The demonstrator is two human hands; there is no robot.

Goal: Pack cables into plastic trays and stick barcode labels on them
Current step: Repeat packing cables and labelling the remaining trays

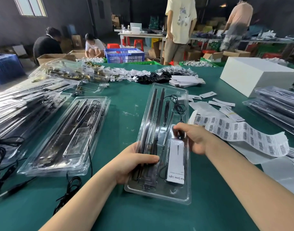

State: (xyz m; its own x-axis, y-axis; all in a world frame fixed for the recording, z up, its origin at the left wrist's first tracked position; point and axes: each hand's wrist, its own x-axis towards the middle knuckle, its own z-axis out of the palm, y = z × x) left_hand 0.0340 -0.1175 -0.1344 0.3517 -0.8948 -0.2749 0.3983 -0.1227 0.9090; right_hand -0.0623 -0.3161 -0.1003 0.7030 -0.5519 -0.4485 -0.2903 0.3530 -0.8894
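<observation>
while a stack of packed trays (23, 104) fills the far left, two nested trays (66, 135) lie beside it on the green worktop (124, 104), with loose cables (71, 187) at their near end. mid-frame, one tray (161, 194) is in work: the left hand (134, 162) grips its left edge, thumb curled over the black bars, and the right hand (191, 135) pinches a dark cable part (180, 135) in its fingers, pressing it into the pocket above the white card (176, 162). best to seat the cable fully flat before labelling. one label sheet (242, 132) lies just right, with a second stack (279, 104) beyond.
</observation>
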